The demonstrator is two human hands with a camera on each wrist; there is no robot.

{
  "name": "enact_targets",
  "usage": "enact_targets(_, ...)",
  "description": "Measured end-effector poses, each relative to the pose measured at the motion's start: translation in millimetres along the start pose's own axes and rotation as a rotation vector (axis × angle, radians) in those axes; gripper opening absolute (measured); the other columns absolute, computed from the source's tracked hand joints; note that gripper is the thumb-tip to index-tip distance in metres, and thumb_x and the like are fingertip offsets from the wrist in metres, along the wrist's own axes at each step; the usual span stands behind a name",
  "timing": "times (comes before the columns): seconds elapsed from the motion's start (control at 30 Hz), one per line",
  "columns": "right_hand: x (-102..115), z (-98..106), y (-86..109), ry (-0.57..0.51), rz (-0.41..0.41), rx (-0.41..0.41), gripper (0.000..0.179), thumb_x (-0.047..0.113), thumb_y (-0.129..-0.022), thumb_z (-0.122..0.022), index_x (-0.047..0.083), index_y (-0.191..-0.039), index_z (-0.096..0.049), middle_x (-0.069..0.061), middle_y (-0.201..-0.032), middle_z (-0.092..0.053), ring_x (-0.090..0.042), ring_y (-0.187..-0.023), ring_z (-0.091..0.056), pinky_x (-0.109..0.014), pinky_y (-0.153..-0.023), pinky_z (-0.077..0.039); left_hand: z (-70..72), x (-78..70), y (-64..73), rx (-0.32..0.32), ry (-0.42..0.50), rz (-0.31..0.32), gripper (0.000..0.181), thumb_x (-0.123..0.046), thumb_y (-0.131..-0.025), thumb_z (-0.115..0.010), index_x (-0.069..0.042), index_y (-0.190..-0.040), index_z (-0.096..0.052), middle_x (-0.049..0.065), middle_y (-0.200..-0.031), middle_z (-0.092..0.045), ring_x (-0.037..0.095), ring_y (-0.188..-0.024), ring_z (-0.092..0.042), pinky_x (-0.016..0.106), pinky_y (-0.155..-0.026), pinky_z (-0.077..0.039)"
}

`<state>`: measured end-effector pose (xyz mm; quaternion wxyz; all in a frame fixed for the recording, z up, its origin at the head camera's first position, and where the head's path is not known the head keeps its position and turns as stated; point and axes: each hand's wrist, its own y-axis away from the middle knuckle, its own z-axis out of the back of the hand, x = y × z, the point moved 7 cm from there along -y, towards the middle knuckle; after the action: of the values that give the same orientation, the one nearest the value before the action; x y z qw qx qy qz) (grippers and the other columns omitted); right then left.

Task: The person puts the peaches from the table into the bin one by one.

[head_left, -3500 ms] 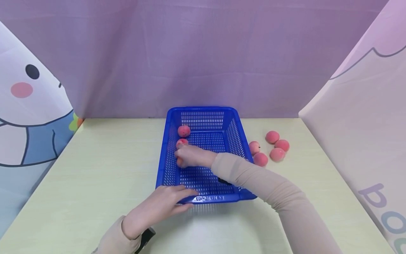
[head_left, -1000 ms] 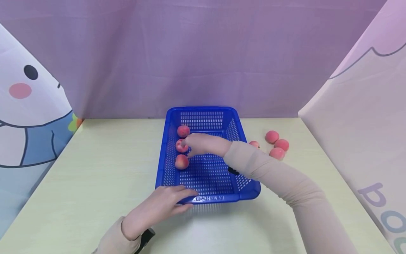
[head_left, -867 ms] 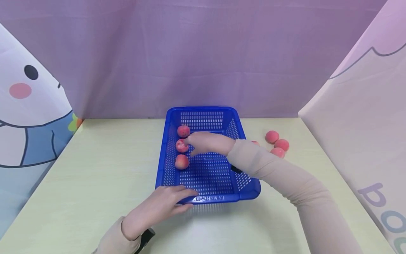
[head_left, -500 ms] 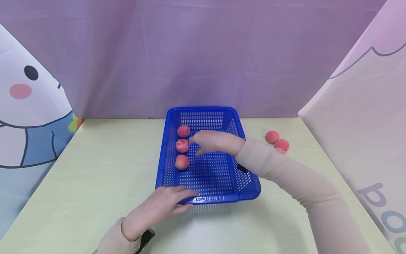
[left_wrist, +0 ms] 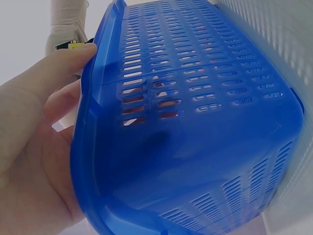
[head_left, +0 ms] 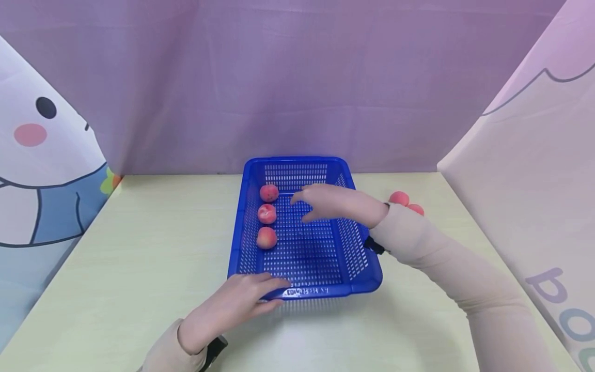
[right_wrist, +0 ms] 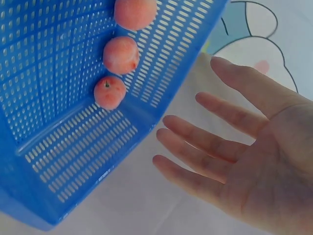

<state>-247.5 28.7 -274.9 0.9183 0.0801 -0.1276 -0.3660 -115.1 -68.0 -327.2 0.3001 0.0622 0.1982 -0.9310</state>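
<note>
A blue plastic basket point(head_left: 302, 295) with slotted sides stands on the table. Three red-pink peaches lie in a row along its left side: a far peach point(head_left: 269, 193), a middle peach point(head_left: 267, 213) and a near peach point(head_left: 266, 238). At the near left corner my left hand point(head_left: 239, 298) grips the rim; the left wrist view shows the thumb point(left_wrist: 73, 58) outside and fingers over the inner side. My right hand point(head_left: 327, 201) hovers over the basket's right half, holding nothing. Its fingers point(right_wrist: 205, 137) are spread and loosely straight in the right wrist view.
Right of the basket, two peaches point(head_left: 398, 198) show on the pale table point(head_left: 153, 248), partly behind the right sleeve point(head_left: 432, 243). A purple cloth point(head_left: 297, 93) hangs behind, with printed cloth panels on both sides.
My right hand has let go of the near peach at the basket's left side, then drawn back rightward. Its sleeve now covers more peaches on the table. The left hand stays on the rim.
</note>
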Motion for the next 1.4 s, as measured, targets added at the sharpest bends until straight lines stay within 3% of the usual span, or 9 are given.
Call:
enact_targets(0.37,-18.0,11.5,25.7,-0.026,-0.045,-0.119,0.044,0.024,-0.081,-0.064,0.008,-0.121,-0.053,-0.011,-0.123,-0.052,-0.028,-0.119,-0.042,-0.041,-0.092,-0.038,-1.5,1.7,-0.1,0.020,-0.010,0.028,0.023,-0.024,-0.081,-0.062,-0.014,-0.102,-0.063,-0.003,-0.083,-0.064,0.008,-0.069,-0.060,0.019,-0.057,-0.047)
enact_targets(0.7,-40.7,13.6,47.3,-0.037,-0.050,-0.242,0.040,0.015,-0.081,-0.064,0.002,-0.117,-0.055,-0.014,-0.113,-0.056,-0.029,-0.105,-0.052,-0.038,-0.084,-0.045,-0.7,0.2,0.0,0.027,0.010,0.042,0.022,-0.024,-0.083,-0.061,-0.014,-0.102,-0.062,-0.003,-0.082,-0.064,0.008,-0.067,-0.060,0.018,-0.057,-0.046)
enact_targets(0.87,-54.1,11.8,56.6,-0.055,-0.053,-0.299,0.035,0.011,-0.081,-0.064,0.000,-0.113,-0.057,-0.015,-0.109,-0.058,-0.029,-0.103,-0.053,-0.039,-0.084,-0.044,-2.0,1.1,-0.2,0.046,0.036,0.062,0.023,-0.023,-0.083,-0.061,-0.013,-0.103,-0.062,-0.002,-0.083,-0.064,0.008,-0.068,-0.060,0.018,-0.058,-0.047)
enact_targets(1.4,-94.9,-9.5,79.5,-0.075,-0.111,-0.372,0.029,0.006,-0.079,-0.064,-0.004,-0.106,-0.060,-0.017,-0.098,-0.061,-0.030,-0.091,-0.057,-0.041,-0.079,-0.045,-0.8,0.3,2.0,0.007,-0.010,0.019,0.024,-0.024,-0.081,-0.063,-0.013,-0.102,-0.063,-0.003,-0.082,-0.064,0.008,-0.068,-0.059,0.019,-0.057,-0.046)
